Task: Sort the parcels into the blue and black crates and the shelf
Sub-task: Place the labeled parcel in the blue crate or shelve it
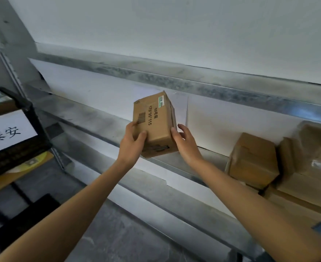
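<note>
A small brown cardboard parcel [157, 121] with a barcode and printed size numbers is held up in front of the metal shelf [103, 127]. My left hand [132, 143] grips its near left corner, thumb on the top face. My right hand [184, 141] holds its right side with the fingers spread along the far face. The parcel's lower end sits just above the shelf's front rail; whether it touches the shelf I cannot tell. A black crate [26, 114] with a white paper label stands at the left edge.
Several cardboard boxes [254, 159] and plastic-wrapped parcels [314, 163] are stacked on the shelf to the right. An upper shelf rail [174, 78] runs across above the parcel. White paper lines the shelf's back. Grey floor lies below.
</note>
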